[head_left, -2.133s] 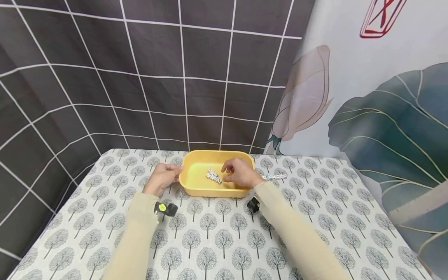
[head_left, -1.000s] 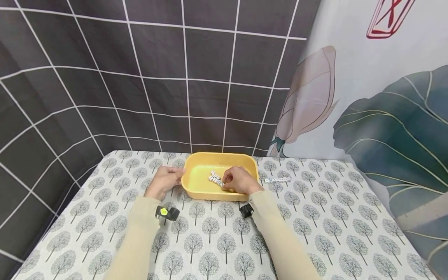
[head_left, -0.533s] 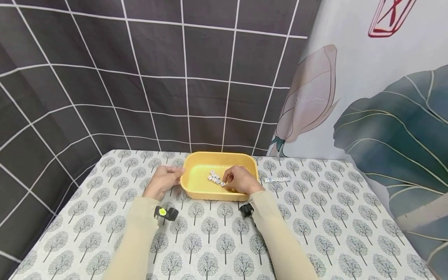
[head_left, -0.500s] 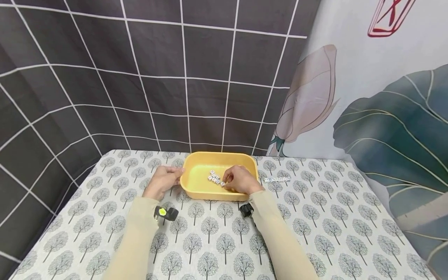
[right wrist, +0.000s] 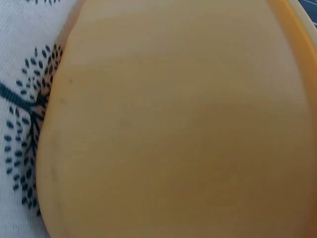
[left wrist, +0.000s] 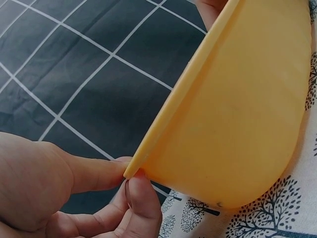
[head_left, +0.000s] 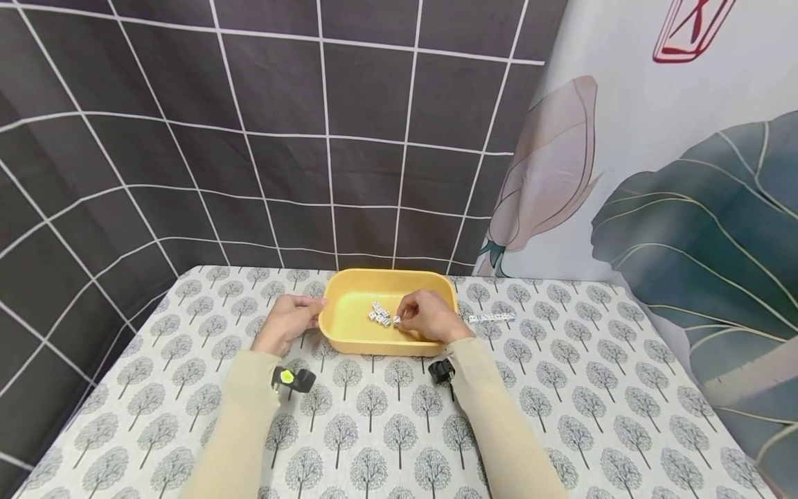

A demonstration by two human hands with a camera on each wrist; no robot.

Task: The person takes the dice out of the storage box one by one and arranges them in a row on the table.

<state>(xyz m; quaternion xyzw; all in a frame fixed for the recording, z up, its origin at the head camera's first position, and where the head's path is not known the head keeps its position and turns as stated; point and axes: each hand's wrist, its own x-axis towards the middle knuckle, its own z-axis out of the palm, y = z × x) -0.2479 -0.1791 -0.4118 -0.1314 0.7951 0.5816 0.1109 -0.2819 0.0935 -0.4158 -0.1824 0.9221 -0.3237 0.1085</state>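
The left hand (head_left: 288, 322) holds the yellow tub (head_left: 374, 346) by its left end, the rim pinched between thumb and forefinger; in the left wrist view the thumb lies against the outside of the wall, just under the lip. The right hand (head_left: 427, 315) is inside the tub, toward its right end, with the fingers bent and nearly closed. It pinches a single white die (head_left: 396, 320) at the fingertips, low over the tub's floor. The right wrist view is filled mostly by the tub's outer wall, which hides those fingers.

Just left of that die, near the middle of the tub, a small heap of white dice (head_left: 379, 315) with dark dots lies loosely together, some touching. Outside the tub, beyond its right end, a row of dice (head_left: 492, 317) forms a straight line on the counter (head_left: 374, 443), with blue marks near the end closest to the tub.

The counter is covered by a pale cloth printed with grey trees. Both arms wear cream sleeves (head_left: 232, 423), and a small black device (head_left: 303, 380) sits at each wrist. Behind the counter hangs a dark curtain (head_left: 368, 90) with white grid lines; to the right is a pale hanging (head_left: 654, 229) showing a pink bud and large blue-green leaves.
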